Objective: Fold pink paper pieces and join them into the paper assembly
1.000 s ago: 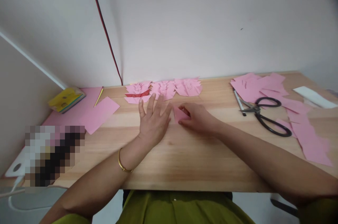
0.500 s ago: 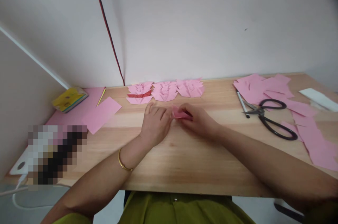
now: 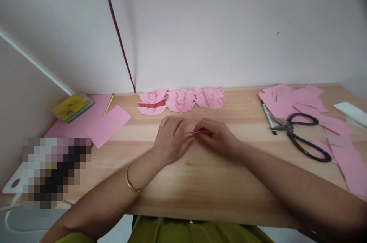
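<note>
Between my hands, over the middle of the table, is a small folded piece of pink paper [image 3: 189, 132], seen nearly edge-on. My left hand [image 3: 171, 138] pinches its left end, with a gold bangle on the wrist. On the other end, the curled fingers of my right hand [image 3: 214, 135] are closed, hiding most of the paper. Just beyond my hands, three pink cut-paper shapes [image 3: 180, 99] with pointed, layered folds stand in a row. A red strip [image 3: 151, 103] crosses the left one.
Black-handled scissors [image 3: 291, 129] and a pen [image 3: 268, 117] lie on the right beside pink paper scraps [image 3: 342, 151] and a white piece [image 3: 349, 113]. On the left are pink sheets [image 3: 110, 125], a yellow pencil [image 3: 108, 104], a yellow packet [image 3: 73, 107] and a blurred-out object.
The folded paper has turned from showing its pink face to nearly edge-on. My left fingers have drawn in around it. The whole view has shifted slightly.
</note>
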Action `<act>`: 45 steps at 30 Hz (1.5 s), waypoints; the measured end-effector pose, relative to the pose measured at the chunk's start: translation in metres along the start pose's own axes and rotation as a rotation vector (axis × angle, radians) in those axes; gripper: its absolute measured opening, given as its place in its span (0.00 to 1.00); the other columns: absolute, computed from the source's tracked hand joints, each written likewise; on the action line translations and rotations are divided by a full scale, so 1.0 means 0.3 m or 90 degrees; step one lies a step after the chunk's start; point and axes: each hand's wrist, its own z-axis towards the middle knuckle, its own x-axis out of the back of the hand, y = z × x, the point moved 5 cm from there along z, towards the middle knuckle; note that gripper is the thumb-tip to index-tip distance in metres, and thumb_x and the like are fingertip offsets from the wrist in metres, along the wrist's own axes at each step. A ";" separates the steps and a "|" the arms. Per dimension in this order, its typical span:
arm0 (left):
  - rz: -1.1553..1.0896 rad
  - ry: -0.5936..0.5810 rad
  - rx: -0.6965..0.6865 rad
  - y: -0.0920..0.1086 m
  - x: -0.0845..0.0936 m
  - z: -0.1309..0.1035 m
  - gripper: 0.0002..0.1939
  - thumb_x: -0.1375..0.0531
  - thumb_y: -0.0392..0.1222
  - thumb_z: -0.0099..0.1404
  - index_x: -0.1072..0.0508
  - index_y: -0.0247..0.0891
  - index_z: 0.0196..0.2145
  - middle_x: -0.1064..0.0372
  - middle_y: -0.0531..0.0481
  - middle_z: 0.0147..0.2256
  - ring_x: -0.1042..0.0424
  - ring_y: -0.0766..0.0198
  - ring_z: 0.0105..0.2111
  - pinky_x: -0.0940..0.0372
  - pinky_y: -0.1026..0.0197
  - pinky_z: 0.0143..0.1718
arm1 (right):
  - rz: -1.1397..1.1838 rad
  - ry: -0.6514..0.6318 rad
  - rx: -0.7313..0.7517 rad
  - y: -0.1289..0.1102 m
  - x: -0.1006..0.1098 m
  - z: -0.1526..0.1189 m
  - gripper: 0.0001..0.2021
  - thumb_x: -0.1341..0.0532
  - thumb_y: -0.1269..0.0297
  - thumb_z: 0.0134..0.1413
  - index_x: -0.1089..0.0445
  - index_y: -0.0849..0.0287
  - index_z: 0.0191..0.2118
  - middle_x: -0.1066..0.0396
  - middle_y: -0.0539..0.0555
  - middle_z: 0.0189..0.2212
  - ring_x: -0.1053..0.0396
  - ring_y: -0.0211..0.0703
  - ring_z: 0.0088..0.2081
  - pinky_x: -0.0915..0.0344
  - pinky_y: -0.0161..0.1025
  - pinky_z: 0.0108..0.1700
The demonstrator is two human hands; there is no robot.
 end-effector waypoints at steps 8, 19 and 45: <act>-0.116 -0.050 0.031 -0.038 -0.012 0.003 0.08 0.49 0.37 0.65 0.30 0.36 0.33 0.32 0.47 0.28 0.36 0.63 0.31 0.42 0.55 0.42 | 0.008 -0.002 -0.010 0.014 0.009 0.004 0.05 0.44 0.67 0.55 0.32 0.59 0.33 0.32 0.52 0.28 0.35 0.36 0.30 0.40 0.34 0.33; -0.381 -0.081 0.344 -0.137 -0.026 -0.005 0.17 0.50 0.43 0.66 0.31 0.36 0.23 0.34 0.52 0.23 0.35 0.68 0.26 0.41 0.65 0.31 | 0.058 -0.002 -0.048 0.038 0.026 0.011 0.11 0.48 0.62 0.60 0.32 0.58 0.33 0.30 0.54 0.30 0.33 0.38 0.32 0.38 0.35 0.35; -0.791 -0.072 0.596 -0.091 -0.084 -0.003 0.15 0.40 0.51 0.57 0.27 0.34 0.27 0.32 0.51 0.23 0.34 0.68 0.22 0.36 0.65 0.26 | 0.131 -0.067 -0.049 -0.003 0.009 0.006 0.16 0.48 0.56 0.59 0.35 0.60 0.26 0.37 0.50 0.23 0.41 0.35 0.26 0.44 0.32 0.28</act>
